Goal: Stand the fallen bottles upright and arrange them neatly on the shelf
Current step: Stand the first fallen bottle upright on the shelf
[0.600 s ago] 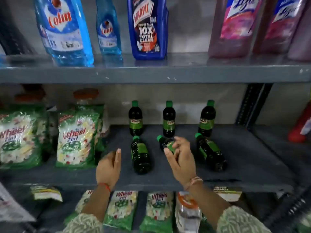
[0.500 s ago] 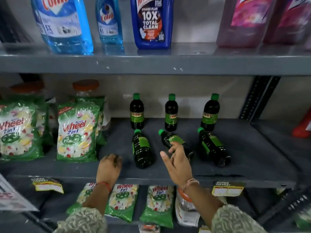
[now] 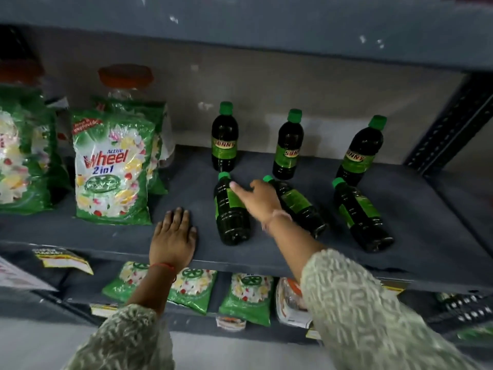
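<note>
Three dark bottles with green caps stand upright at the back of the grey shelf (image 3: 416,214): left (image 3: 224,140), middle (image 3: 287,149), right (image 3: 360,153). In front of them three more lie on their sides, caps pointing back: left (image 3: 231,220), middle (image 3: 300,206), right (image 3: 360,217). My right hand (image 3: 260,198) reaches over the shelf between the left and middle fallen bottles, fingers spread and fingertips over the left one's neck, gripping nothing. My left hand (image 3: 173,237) rests flat, palm down, on the shelf's front edge to the left of the fallen bottles.
Green Wheel detergent packs (image 3: 112,169) stand on the shelf's left part, with an orange-lidded jar (image 3: 125,78) behind them. More packs (image 3: 245,297) hang on the shelf below. The upper shelf (image 3: 240,25) overhangs. A dark slotted upright (image 3: 450,126) stands at the right.
My right hand has left the middle fallen bottle and swung left over the left one. My left hand has settled flat on the shelf edge. The camera has moved closer and lower.
</note>
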### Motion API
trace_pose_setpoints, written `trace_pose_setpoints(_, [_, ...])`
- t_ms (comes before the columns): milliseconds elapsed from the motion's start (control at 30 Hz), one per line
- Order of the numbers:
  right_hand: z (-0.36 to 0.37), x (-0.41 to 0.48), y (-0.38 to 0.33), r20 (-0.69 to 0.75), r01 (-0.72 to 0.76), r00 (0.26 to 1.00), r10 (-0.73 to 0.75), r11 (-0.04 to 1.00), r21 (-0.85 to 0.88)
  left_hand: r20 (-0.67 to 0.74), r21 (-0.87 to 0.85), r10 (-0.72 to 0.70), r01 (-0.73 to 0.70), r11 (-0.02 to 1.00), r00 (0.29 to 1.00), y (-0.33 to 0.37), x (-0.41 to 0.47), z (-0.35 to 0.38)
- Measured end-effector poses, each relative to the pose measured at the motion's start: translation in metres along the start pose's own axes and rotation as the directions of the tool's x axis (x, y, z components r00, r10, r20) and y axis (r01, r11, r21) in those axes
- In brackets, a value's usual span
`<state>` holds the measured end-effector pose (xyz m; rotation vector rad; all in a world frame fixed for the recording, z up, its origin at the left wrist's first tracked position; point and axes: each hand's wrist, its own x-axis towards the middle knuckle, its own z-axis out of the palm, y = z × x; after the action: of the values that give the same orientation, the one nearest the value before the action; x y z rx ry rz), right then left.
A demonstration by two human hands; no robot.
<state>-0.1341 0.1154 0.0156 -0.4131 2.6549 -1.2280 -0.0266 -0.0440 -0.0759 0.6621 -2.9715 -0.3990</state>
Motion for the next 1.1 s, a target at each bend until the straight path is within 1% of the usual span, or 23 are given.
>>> trace_pose_setpoints(67, [0.004, 0.023, -0.008, 0.112, -0.12, 0.987, 0.114, 0.992, 0.047, -0.011, 0.012, 0.012, -0.012, 1.0, 1.0, -0.001, 0.0, 0.001])
trace_pose_setpoints(133, [0.014, 0.035, -0.012, 0.246, -0.246, 0.949, 0.198, 0.951, 0.186, 0.001, 0.021, 0.01, -0.01, 1.0, 1.0, -0.001, 0.0, 0.002])
trace_pose_setpoints(167, [0.022, 0.041, -0.01, 0.29, -0.29, 0.93, 0.226, 0.935, 0.204, 0.008, 0.022, 0.006, -0.006, 1.0, 1.0, -0.001, 0.001, 0.003])
trace_pose_setpoints(200, [0.027, 0.045, -0.008, 0.307, -0.302, 0.923, 0.233, 0.932, 0.199, 0.009, 0.021, 0.005, -0.006, 1.0, 1.0, -0.001, 0.001, 0.002])
trace_pose_setpoints(233, [0.031, 0.047, -0.006, 0.296, -0.296, 0.926, 0.236, 0.939, 0.177, 0.005, 0.022, 0.006, -0.006, 1.0, 1.0, -0.001, 0.001, 0.001])
trace_pose_setpoints(300, [0.031, 0.044, -0.006, 0.225, -0.277, 0.944, 0.239, 0.949, 0.151, 0.0, 0.034, 0.008, -0.008, 0.999, 1.0, 0.0, 0.0, 0.0])
trace_pose_setpoints(400, [0.022, 0.038, -0.005, 0.119, -0.215, 0.974, 0.195, 0.956, 0.199, 0.014, 0.038, -0.004, 0.004, 0.999, 1.0, 0.001, -0.001, -0.001])
trace_pose_setpoints(433, [0.017, 0.036, -0.006, 0.077, -0.171, 0.984, 0.158, 0.963, 0.209, 0.018, 0.038, -0.01, 0.009, 0.999, 1.0, 0.001, 0.0, -0.001])
trace_pose_setpoints(500, [0.004, 0.033, -0.011, -0.025, -0.033, 0.999, 0.04, 0.972, 0.231, 0.023, 0.046, -0.01, 0.009, 0.999, 1.0, 0.002, -0.001, -0.001])
trace_pose_setpoints(567, [-0.006, 0.03, -0.015, -0.114, 0.087, 0.992, -0.06, 0.965, 0.248, 0.023, 0.049, -0.009, 0.008, 0.999, 1.0, 0.002, -0.001, 0.0])
trace_pose_setpoints(633, [-0.01, 0.029, -0.011, -0.149, 0.166, 0.981, -0.129, 0.947, 0.276, 0.021, 0.039, -0.011, 0.01, 0.999, 1.0, 0.001, -0.001, -0.001])
trace_pose_setpoints(733, [-0.014, 0.022, -0.001, -0.151, 0.22, 0.972, -0.181, 0.927, 0.305, 0.028, 0.027, -0.012, 0.011, 1.0, 1.0, 0.002, -0.002, -0.003])
trace_pose_setpoints(800, [-0.016, 0.019, 0.004, -0.141, 0.226, 0.972, -0.191, 0.923, 0.311, 0.038, 0.015, -0.011, 0.011, 1.0, 0.999, 0.002, -0.003, -0.003])
trace_pose_setpoints(933, [-0.016, 0.02, 0.002, -0.079, 0.146, 0.988, -0.129, 0.948, 0.284, 0.059, 0.003, -0.028, 0.028, 1.0, 0.998, 0.006, 0.002, -0.008])
trace_pose_setpoints(1000, [-0.015, 0.021, -0.006, -0.148, 0.148, 0.981, -0.123, 0.975, 0.169, 0.055, 0.014, -0.033, 0.032, 0.999, 0.998, 0.009, 0.003, -0.01])
trace_pose_setpoints(1067, [-0.017, 0.02, -0.019, -0.301, 0.154, 0.946, -0.121, 0.984, 0.088, 0.052, 0.025, -0.031, 0.03, 0.999, 0.998, 0.011, 0.002, -0.009])
trace_pose_setpoints(1100, [-0.019, 0.02, -0.025, -0.355, 0.161, 0.927, -0.124, 0.984, 0.077, 0.053, 0.026, -0.031, 0.03, 0.999, 0.998, 0.011, 0.001, -0.008])
